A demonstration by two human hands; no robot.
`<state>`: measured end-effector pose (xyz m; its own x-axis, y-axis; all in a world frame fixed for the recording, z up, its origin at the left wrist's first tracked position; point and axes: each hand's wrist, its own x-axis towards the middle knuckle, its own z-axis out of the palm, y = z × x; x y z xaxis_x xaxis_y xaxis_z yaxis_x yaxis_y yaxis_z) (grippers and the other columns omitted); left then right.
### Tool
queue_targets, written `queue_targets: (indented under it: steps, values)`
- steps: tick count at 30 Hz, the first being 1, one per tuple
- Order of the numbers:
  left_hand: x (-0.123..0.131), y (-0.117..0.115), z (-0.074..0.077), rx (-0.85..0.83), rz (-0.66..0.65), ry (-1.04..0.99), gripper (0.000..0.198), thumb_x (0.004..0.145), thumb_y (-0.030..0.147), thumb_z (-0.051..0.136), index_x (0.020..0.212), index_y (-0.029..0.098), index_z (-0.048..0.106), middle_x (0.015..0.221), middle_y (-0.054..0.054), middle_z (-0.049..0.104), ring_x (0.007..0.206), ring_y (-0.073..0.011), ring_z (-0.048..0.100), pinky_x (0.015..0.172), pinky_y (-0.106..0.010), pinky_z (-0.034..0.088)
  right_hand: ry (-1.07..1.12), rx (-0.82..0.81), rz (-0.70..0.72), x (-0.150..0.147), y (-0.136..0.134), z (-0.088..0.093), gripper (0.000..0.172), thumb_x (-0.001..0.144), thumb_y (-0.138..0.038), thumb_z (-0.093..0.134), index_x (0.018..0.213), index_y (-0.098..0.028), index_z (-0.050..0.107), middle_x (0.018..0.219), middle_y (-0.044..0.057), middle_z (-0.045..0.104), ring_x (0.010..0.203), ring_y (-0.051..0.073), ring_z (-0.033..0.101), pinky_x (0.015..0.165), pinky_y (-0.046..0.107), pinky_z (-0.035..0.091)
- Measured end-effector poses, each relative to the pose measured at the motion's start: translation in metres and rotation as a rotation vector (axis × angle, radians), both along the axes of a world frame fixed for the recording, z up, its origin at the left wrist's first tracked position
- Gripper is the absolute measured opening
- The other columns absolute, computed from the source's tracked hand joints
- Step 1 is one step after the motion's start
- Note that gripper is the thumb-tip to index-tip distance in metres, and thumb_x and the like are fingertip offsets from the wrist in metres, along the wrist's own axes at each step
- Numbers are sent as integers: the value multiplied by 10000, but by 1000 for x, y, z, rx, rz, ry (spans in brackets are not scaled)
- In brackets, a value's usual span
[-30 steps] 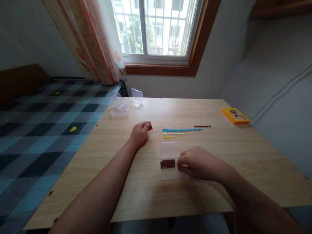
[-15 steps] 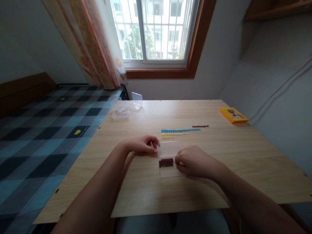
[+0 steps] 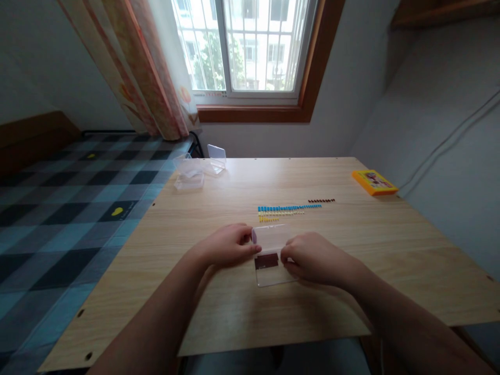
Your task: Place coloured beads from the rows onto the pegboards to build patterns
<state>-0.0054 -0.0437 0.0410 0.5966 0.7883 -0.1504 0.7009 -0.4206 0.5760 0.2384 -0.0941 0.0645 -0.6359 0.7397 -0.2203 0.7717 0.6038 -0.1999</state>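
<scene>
A clear plastic box (image 3: 273, 237) lies opened on the table in front of me, its lid on the far side. A dark brown block of small pieces (image 3: 266, 261) sits in the left of its near half. My left hand (image 3: 230, 245) grips the box's left edge, thumb over the hinge side and fingers curled. Over the box's right side, my right hand (image 3: 308, 256) is closed in a pinch beside the brown pieces; whatever is between its fingertips is hidden.
Beyond the box lie rows of small blue pieces (image 3: 289, 208), cream pieces (image 3: 279, 213), yellow pieces (image 3: 269, 220) and brown pieces (image 3: 321, 200). More clear boxes (image 3: 189, 181) stand at the back left. An orange-yellow box (image 3: 374, 183) rests at the right edge.
My left hand has shifted slightly right and nearer, its thumb now reaching over the box's left edge. My right hand stays almost where it was, still pinched. The view has moved slightly.
</scene>
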Motion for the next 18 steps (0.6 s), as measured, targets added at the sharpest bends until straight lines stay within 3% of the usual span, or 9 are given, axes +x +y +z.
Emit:
queue_targets:
  steps: [5, 10, 18]
  values:
    - [-1, 0, 1, -88, -70, -12, 192, 793, 373, 644, 822, 202, 728, 763, -7, 699, 681, -173, 583, 584, -276, 369, 55, 5, -17, 1, 2, -7, 260, 895, -174, 547, 861, -220, 801, 888, 65, 796, 766, 202, 688, 668, 291, 389]
    - [-1, 1, 2, -158, -50, 14, 217, 787, 320, 620, 848, 195, 786, 775, -7, 735, 704, -160, 615, 596, -254, 382, 77, 30, -38, 1, 4, -13, 256, 916, -184, 553, 856, -218, 800, 868, 53, 794, 759, 191, 687, 663, 287, 381]
    - [-1, 4, -10, -153, -52, -45, 234, 795, 299, 617, 882, 191, 806, 802, -10, 768, 717, -159, 635, 621, -249, 404, 72, 35, -29, -1, 3, -14, 260, 918, -177, 557, 879, -219, 810, 880, 50, 796, 771, 192, 692, 660, 287, 376]
